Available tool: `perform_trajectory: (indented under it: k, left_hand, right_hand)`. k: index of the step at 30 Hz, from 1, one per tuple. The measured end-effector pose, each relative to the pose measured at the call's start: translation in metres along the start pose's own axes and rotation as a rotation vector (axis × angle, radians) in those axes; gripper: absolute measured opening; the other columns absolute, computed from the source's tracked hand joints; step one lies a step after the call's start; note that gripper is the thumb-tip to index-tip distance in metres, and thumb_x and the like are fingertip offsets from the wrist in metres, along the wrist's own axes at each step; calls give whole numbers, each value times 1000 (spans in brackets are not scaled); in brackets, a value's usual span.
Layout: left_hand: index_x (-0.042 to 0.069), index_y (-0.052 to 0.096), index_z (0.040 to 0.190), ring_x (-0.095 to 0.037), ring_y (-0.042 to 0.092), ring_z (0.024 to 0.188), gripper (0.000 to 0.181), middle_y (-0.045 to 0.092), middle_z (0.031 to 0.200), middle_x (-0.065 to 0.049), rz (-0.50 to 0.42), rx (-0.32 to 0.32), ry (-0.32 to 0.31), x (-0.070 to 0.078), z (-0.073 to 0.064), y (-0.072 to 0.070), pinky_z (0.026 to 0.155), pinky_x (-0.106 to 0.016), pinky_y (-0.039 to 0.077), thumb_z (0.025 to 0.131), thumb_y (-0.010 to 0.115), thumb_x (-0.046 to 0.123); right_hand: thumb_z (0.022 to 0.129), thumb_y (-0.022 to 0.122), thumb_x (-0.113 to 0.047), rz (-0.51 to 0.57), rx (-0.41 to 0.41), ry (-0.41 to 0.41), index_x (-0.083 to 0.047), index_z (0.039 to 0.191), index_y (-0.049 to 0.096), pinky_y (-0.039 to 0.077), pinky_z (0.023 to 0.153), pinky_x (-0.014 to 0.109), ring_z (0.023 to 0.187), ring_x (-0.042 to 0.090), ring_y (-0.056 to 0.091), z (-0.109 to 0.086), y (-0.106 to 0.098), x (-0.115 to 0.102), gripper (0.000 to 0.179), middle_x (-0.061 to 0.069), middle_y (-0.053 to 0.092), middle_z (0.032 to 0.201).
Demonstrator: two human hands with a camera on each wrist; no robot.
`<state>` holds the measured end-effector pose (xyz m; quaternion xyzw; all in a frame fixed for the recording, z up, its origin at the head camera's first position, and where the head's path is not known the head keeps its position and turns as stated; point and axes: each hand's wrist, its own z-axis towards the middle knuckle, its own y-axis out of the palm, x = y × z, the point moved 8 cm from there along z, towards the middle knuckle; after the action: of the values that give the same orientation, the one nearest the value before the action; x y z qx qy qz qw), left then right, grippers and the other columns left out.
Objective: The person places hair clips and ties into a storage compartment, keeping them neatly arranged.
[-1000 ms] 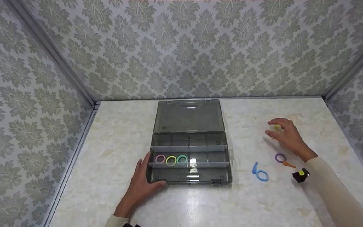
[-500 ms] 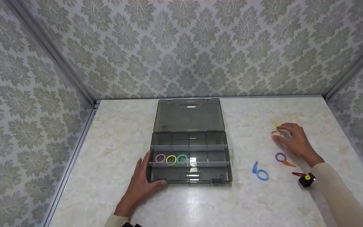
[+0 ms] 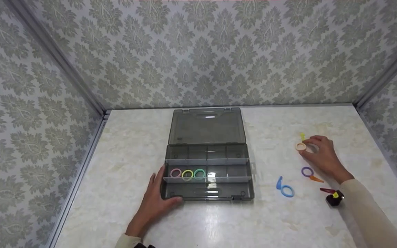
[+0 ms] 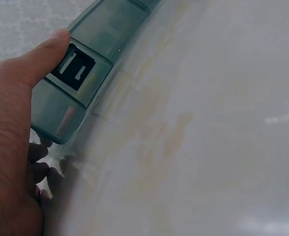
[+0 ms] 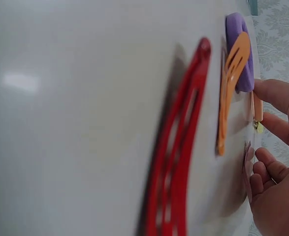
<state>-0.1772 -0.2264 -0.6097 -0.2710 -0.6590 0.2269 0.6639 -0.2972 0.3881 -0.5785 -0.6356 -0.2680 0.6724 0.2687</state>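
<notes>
My left hand point(image 3: 155, 198) grips the front left corner of a smoky grey plastic organizer box point(image 3: 207, 199), its thumb on the front wall, as the left wrist view also shows. The box lies with its lid point(image 3: 207, 127) laid back. Inside, the middle row holds a pink hair tie point(image 3: 171, 171), a yellow hair tie point(image 3: 183, 172) and a green hair tie point(image 3: 203, 171). Over at the right, my right hand point(image 3: 324, 156) pinches a peach hair tie point(image 3: 297, 148) between thumb and index finger. Just behind that sits a yellow hair clip point(image 3: 302, 136).
Nearer the box lie a blue hair clip point(image 3: 279, 183) and a blue hair tie point(image 3: 291, 194). A purple hair tie point(image 3: 302, 169) touches an orange hair clip point(image 3: 316, 179). Beside the right wrist is a red hair clip point(image 5: 176, 157). Patterned walls point(image 3: 198, 51) enclose the table.
My right hand has come down and toward me, passing from above the yellow hair clip to pinch the peach hair tie. The left hand and the box stay in place.
</notes>
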Motion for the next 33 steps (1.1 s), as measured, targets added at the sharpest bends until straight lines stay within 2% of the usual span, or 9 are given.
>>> perform_trajectory:
  k: [8, 14, 19, 26, 33]
  left_hand:
    - [22, 19, 178, -55, 12, 166, 131, 30, 180, -17, -6, 19, 32, 1, -1, -1, 130, -74, 20, 79, 97, 57]
    - [22, 19, 178, -51, 11, 167, 131, 30, 180, -14, -21, 18, 35, 1, 1, -1, 133, -69, 17, 79, 97, 57]
    - [23, 18, 178, -51, 10, 168, 131, 29, 181, -15, -11, 10, 17, 1, 1, -1, 133, -70, 18, 80, 96, 59]
    - [25, 15, 179, -51, 8, 168, 133, 27, 182, -13, -8, -11, -28, -1, 0, 2, 133, -68, 16, 79, 92, 66]
    - [25, 16, 179, -51, 9, 167, 132, 28, 181, -13, -6, -8, -23, 0, 1, 2, 133, -69, 17, 80, 92, 66]
  right_hand:
    - [102, 83, -22, 22, 19, -33, 6, 133, 71, 29, 114, 77, 147, 55, 25, 0, -2, -4, 44, 35, 41, 154]
    - [101, 83, -21, 1, 33, -39, 8, 126, 73, 31, 113, 74, 146, 55, 28, 1, -1, -6, 39, 35, 44, 152]
    - [102, 83, -21, -6, 36, -40, 7, 126, 72, 32, 114, 74, 146, 54, 30, 0, -1, -9, 39, 33, 46, 153]
    - [101, 83, -16, 21, 46, -86, 9, 125, 72, 30, 114, 77, 144, 55, 32, -2, 1, -20, 36, 35, 47, 151]
    - [101, 82, -8, 36, 63, -160, 10, 122, 73, 32, 111, 75, 141, 54, 35, -4, 8, -40, 30, 35, 49, 148]
